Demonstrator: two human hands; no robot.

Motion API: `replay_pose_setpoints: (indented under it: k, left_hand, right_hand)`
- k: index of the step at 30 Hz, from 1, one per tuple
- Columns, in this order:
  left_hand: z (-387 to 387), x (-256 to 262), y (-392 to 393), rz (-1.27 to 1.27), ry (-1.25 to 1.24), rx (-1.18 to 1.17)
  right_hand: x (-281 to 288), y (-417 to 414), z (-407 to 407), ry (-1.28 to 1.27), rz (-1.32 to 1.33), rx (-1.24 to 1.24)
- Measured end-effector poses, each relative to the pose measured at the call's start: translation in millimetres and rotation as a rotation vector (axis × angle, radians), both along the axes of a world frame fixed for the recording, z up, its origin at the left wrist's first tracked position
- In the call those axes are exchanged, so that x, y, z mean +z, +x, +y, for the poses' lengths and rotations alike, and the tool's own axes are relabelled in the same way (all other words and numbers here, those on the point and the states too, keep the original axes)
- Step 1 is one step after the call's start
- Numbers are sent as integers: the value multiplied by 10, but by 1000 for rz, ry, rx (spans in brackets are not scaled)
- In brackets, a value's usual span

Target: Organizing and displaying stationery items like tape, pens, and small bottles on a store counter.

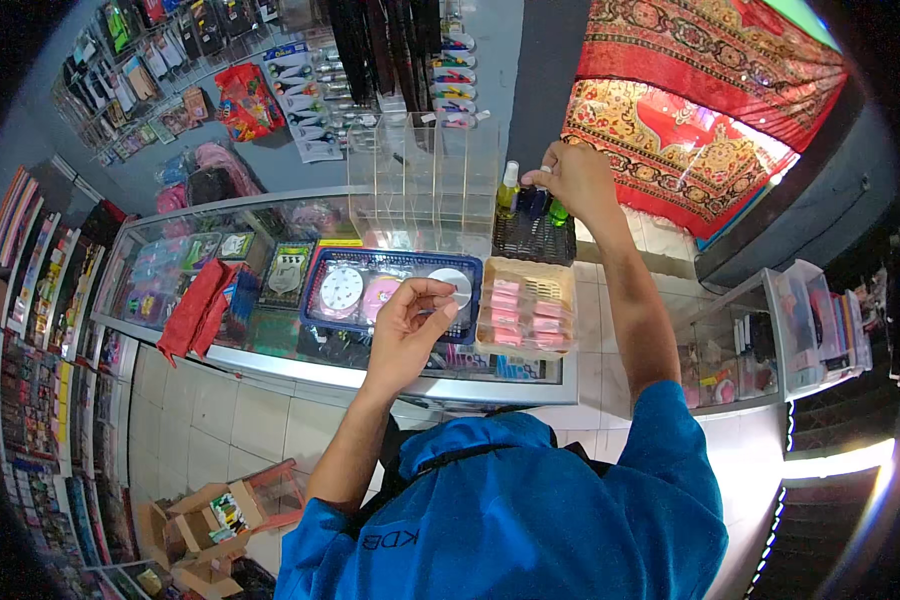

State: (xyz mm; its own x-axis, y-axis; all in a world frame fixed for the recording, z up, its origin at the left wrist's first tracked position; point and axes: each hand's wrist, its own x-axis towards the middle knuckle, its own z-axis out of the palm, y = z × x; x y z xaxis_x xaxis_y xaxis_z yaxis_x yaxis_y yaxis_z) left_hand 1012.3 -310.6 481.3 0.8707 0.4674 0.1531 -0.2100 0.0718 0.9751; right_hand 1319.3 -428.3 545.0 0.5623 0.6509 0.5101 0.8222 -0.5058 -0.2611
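Observation:
My right hand (581, 180) reaches to a dark wicker basket (532, 244) at the counter's far right corner. Its thumb and fingers close around the white top of a small bottle; which bottle it belongs to is partly hidden. A yellow spray bottle (508, 193) with a white cap, a dark blue bottle (534, 202) and a green bottle (559, 213) stand in that basket. My left hand (416, 326) hovers over a blue plastic basket (394, 255), fingers loosely curled and apart, nothing in it. Round white and pink items (341, 287) lie inside this basket.
A cream basket (487, 341) of pink packets sits on the glass display counter (420, 386). Behind stands a clear acrylic divider rack (420, 180). A red cloth (199, 311) hangs over the counter's front edge. An opened cardboard box (202, 525) lies on the floor.

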Motion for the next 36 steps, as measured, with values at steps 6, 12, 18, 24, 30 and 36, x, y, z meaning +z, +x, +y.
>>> replay_pose_setpoints:
  k: [6,12,18,24,30,36]
  left_hand:
    - [7,-25,-15,5,8,-10]
    - [26,0,-14,-13,6,-1]
    - [-3,46,-11,-32,-2,1]
    - [28,20,-33,-43,-9,10]
    - [28,36,-11,-57,-9,20]
    - [-7,14,33,-67,-10,7]
  right_hand:
    - [50,-25,-20,-100,-55,-76]
    - [92,-115,181,107,-39,110]
    - [6,30,272,-71,98,125]
    - [23,28,223,-80,-13,167]
    - [118,-27,133,-94,10,211]
    - [64,18,61,-60,35,184]
